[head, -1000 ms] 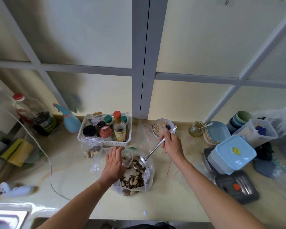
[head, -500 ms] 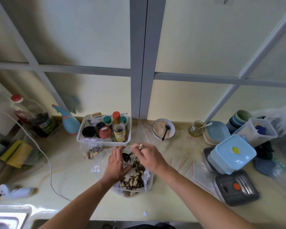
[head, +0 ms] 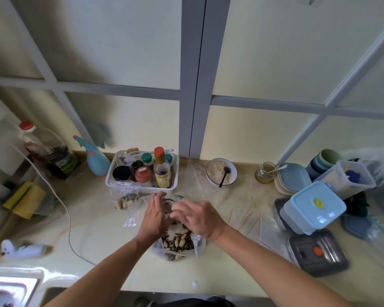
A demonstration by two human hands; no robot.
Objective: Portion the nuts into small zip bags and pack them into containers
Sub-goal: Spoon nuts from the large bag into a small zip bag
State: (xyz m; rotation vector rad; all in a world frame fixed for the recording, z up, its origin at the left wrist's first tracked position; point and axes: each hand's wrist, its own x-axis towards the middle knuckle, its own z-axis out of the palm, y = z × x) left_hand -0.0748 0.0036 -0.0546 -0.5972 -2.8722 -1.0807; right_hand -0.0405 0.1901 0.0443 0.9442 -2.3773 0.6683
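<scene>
A large clear bag of mixed nuts and seeds (head: 179, 242) lies open on the counter in front of me. My left hand (head: 154, 216) holds a small zip bag (head: 169, 203) upright just behind it. My right hand (head: 198, 216) is blurred, with curled fingers at that bag's mouth; what it grips is hidden. A filled small bag (head: 125, 200) lies to the left, by the white basket. Empty zip bags (head: 245, 218) are spread out to the right. A light blue lidded container (head: 313, 207) sits on a steel box, with a grey-lidded steel container (head: 317, 254) in front of it.
A white basket of bottles and jars (head: 173, 187) stands behind my hands. A bowl of oats with a black spoon (head: 217, 171), a glass jar (head: 264, 173), stacked plates (head: 292, 178) and a clear tub (head: 346, 180) line the back right. A cable (head: 64, 209) and the sink (head: 11, 289) are at left.
My right hand swung left from near the oat bowl, carrying a metal spoon to the small bag that my left hand holds. It now covers that bag's mouth, and the spoon is out of sight.
</scene>
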